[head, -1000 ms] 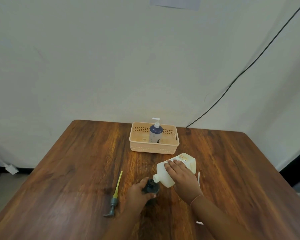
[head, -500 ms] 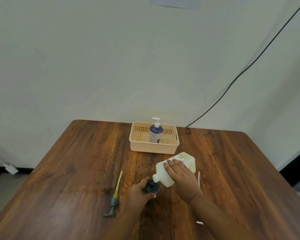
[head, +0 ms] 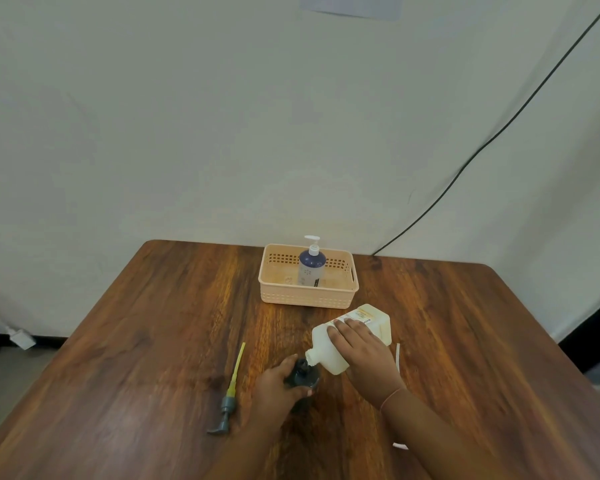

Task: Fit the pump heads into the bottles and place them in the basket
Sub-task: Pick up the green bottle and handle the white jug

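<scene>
A cream bottle [head: 378,323] lies on its side on the wooden table [head: 153,341], neck pointing toward me. My right hand [head: 364,355] grips its body from above. My left hand [head: 278,386] is closed around a small dark bottle [head: 303,375], whose top touches the cream bottle's open neck. A grey pump head with a yellow tube [head: 231,393] lies loose to the left of my left hand. A white pump head [head: 398,355] is partly hidden behind my right forearm. The peach basket [head: 274,296] beyond holds an upright blue bottle with a white pump [head: 311,266].
A black cable [head: 499,129] runs down the wall at the right to the table's far edge. A white plug [head: 21,339] lies on the floor at the left. The table's far and right edges are in view.
Both hands have held their places; the cream bottle has shifted only slightly under my right hand.
</scene>
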### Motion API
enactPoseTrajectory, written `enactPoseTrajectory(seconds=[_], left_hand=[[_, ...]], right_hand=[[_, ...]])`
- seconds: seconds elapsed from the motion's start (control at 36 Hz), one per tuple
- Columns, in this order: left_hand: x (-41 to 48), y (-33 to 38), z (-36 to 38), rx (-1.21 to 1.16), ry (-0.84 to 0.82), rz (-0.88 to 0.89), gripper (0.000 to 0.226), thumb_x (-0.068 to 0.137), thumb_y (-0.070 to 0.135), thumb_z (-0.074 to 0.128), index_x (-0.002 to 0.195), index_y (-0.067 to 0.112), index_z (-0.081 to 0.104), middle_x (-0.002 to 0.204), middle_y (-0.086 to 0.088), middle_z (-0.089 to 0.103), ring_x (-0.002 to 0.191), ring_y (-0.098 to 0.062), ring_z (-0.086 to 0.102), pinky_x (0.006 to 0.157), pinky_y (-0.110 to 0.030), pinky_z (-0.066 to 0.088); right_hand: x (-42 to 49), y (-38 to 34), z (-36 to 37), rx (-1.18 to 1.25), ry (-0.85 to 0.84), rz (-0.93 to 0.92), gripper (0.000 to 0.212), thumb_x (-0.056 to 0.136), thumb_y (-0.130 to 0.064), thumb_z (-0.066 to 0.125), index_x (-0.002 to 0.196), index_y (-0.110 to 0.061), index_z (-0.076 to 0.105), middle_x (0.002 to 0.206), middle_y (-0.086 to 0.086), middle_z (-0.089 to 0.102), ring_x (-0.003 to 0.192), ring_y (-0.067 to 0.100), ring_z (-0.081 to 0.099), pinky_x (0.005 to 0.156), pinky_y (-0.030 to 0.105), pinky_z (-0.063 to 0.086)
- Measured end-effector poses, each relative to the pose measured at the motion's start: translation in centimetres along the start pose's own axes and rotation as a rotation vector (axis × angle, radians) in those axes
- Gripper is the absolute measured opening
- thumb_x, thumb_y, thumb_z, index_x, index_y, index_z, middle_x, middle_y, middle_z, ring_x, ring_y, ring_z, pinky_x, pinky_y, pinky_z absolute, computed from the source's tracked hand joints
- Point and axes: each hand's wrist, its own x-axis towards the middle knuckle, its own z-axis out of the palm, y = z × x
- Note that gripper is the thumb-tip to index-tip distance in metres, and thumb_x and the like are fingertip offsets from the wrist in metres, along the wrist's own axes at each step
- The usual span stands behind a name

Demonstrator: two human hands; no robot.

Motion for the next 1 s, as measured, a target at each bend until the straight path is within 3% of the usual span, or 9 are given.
enactPoseTrajectory(seconds=[0.5, 0.61, 0.67, 0.78, 0.89, 1.0], left_hand=[[0.2, -0.2, 0.1, 0.0, 0.004, -0.02, 0.072, 0.078, 0.02, 0.072, 0.14, 0.029, 0.036, 0.14, 0.006, 0.048, 0.124, -0.015, 0.045, 0.106, -0.036, 0.037], [0.2, -0.3, 0.2, -0.004, 0.015, -0.018, 0.072, 0.077, 0.021, 0.072, 0.139, 0.03, 0.038, 0.139, 0.008, 0.049, 0.125, -0.014, 0.045, 0.107, -0.036, 0.036], [0.3, -0.3, 0.2, 0.001, 0.016, -0.012, 0.071, 0.077, 0.021, 0.072, 0.139, 0.03, 0.038, 0.138, 0.008, 0.05, 0.124, -0.014, 0.046, 0.106, -0.036, 0.037], [0.4, -0.4, 0.2, 0.019, 0.015, 0.001, 0.071, 0.077, 0.021, 0.072, 0.139, 0.029, 0.038, 0.138, 0.008, 0.05, 0.124, -0.013, 0.047, 0.106, -0.033, 0.037], [0.6, -0.4, 0.2, 0.025, 0.022, 0.005, 0.072, 0.077, 0.022, 0.072, 0.139, 0.029, 0.037, 0.139, 0.009, 0.049, 0.125, -0.011, 0.044, 0.106, -0.03, 0.034], [0.8, -0.4, -0.3, 0.028, 0.061, 0.007, 0.072, 0.077, 0.025, 0.072, 0.139, 0.027, 0.036, 0.138, 0.007, 0.049, 0.124, -0.012, 0.045, 0.105, -0.03, 0.035]], right_hand=[[0.0, 0.0, 0.1, 0.005, 0.021, 0.013, 0.084, 0.041, -0.02, 0.094, 0.118, -0.019, 0.059, 0.118, 0.003, 0.067, 0.108, 0.025, 0.063, 0.09, 0.037, 0.037], [-0.6, 0.0, 1.1, 0.074, 0.009, 0.066, 0.074, 0.071, -0.018, 0.079, 0.135, -0.02, 0.043, 0.141, 0.002, 0.047, 0.131, 0.026, 0.042, 0.104, 0.043, 0.034], [-0.9, -0.2, 1.6, 0.098, 0.028, 0.102, 0.074, 0.067, -0.018, 0.082, 0.133, -0.016, 0.047, 0.137, 0.005, 0.052, 0.126, 0.028, 0.048, 0.099, 0.047, 0.041], [-1.4, -1.0, 2.4, 0.212, 0.101, 0.239, 0.073, 0.069, -0.024, 0.081, 0.133, -0.015, 0.046, 0.136, 0.006, 0.052, 0.126, 0.027, 0.047, 0.099, 0.046, 0.043], [-1.9, -1.5, 2.6, 0.527, 0.263, 0.613, 0.073, 0.066, -0.026, 0.082, 0.129, -0.017, 0.047, 0.129, 0.002, 0.057, 0.118, 0.023, 0.052, 0.095, 0.042, 0.047], [-2.5, -1.5, 3.3, 0.653, 0.412, 0.882, 0.075, 0.058, -0.022, 0.086, 0.122, -0.01, 0.05, 0.116, 0.012, 0.063, 0.105, 0.032, 0.059, 0.087, 0.042, 0.049]])
